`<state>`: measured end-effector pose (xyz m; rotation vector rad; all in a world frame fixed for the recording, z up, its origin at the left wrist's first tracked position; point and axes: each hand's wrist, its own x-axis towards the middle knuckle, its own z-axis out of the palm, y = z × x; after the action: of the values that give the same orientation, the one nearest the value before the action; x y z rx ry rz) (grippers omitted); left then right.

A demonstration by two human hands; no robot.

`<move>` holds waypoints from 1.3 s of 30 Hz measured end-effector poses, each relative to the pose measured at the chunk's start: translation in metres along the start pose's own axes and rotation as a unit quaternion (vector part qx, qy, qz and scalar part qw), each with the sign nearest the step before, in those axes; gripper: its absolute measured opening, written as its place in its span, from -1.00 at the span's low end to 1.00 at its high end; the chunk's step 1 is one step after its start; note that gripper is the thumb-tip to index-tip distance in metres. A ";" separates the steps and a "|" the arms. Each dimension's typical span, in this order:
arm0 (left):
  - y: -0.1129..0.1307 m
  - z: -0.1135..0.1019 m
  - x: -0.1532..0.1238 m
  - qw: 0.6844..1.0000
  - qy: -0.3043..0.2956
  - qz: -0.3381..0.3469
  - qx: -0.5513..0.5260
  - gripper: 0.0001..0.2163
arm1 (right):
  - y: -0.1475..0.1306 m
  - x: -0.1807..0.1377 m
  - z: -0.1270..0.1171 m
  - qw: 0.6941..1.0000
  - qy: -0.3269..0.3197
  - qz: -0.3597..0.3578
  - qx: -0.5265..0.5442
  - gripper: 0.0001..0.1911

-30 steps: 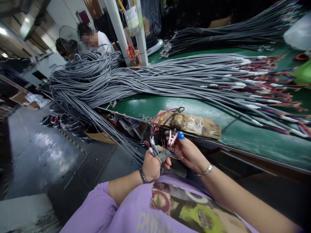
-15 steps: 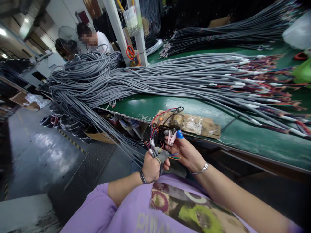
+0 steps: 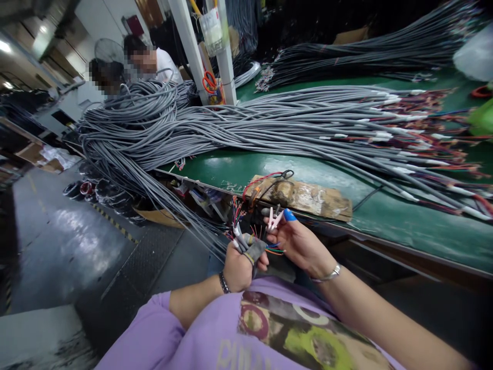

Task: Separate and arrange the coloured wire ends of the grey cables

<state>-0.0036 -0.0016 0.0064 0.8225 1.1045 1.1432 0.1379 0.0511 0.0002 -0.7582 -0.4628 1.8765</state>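
In front of the purple shirt, my left hand (image 3: 239, 267) is closed around several grey cables (image 3: 242, 242). Their white-taped ends and thin coloured wires (image 3: 236, 208) stick up above the fist, while other bare wires (image 3: 274, 248) fan out to the right. Grey finger covers wrap some of that hand's fingers. Just right of it, my right hand (image 3: 302, 244) pinches a pale pink clothespin (image 3: 274, 221) between a thumb in a blue finger cot and a grey-covered fingertip. The clothespin is apart from the wires in the left fist.
Along the green bench (image 3: 219, 167) lies a thick bundle of grey cables (image 3: 269, 121), some hanging off the near edge. A worn wooden block (image 3: 308, 198) sits at that edge. Orange scissors (image 3: 209, 81) hang on a post. Two people (image 3: 165, 64) are at the far left.
My right hand has moved slightly right with the clothespin, away from the left fist. The upright wires in my left hand now stand clear of the red wire by the wooden block.
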 end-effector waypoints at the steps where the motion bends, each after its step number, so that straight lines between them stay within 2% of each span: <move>1: 0.000 0.001 0.001 1.000 0.001 0.000 0.001 -0.60 | 0.001 0.001 0.000 1.000 -0.003 0.001 0.000 -0.72; 5: -0.002 0.004 0.005 1.000 0.003 0.006 0.012 -0.60 | 0.003 0.004 -0.001 1.000 -0.012 0.020 0.005 -0.70; 12: -0.008 0.005 0.009 0.999 0.012 0.009 0.033 -0.60 | 0.004 0.007 0.002 0.998 0.027 0.011 0.050 -0.74; 19: -0.008 0.004 0.009 0.999 0.011 0.013 0.033 -0.61 | 0.009 0.005 0.003 0.998 0.025 0.023 0.058 -0.67; 23: -0.009 -0.001 0.007 0.999 0.005 0.018 0.030 -0.61 | 0.012 0.002 -0.003 0.997 -0.019 0.050 0.057 -0.56; 29: -0.010 -0.011 0.000 0.997 -0.026 0.020 0.068 -0.59 | 0.000 -0.010 -0.019 0.979 -0.122 0.144 -0.075 -0.52; 34: -0.002 -0.011 -0.003 0.990 -0.060 -0.004 0.127 -0.57 | -0.013 -0.014 -0.011 0.953 -0.141 0.102 -0.249 -0.62; 39: 0.012 -0.005 -0.002 0.967 -0.153 -0.087 0.184 -0.62 | -0.017 -0.017 0.000 0.913 -0.196 0.069 -0.351 -0.66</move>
<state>-0.0117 -0.0004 0.0166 1.1240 1.1163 0.6442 0.1539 0.0423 0.0160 -0.8835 -1.4248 2.0029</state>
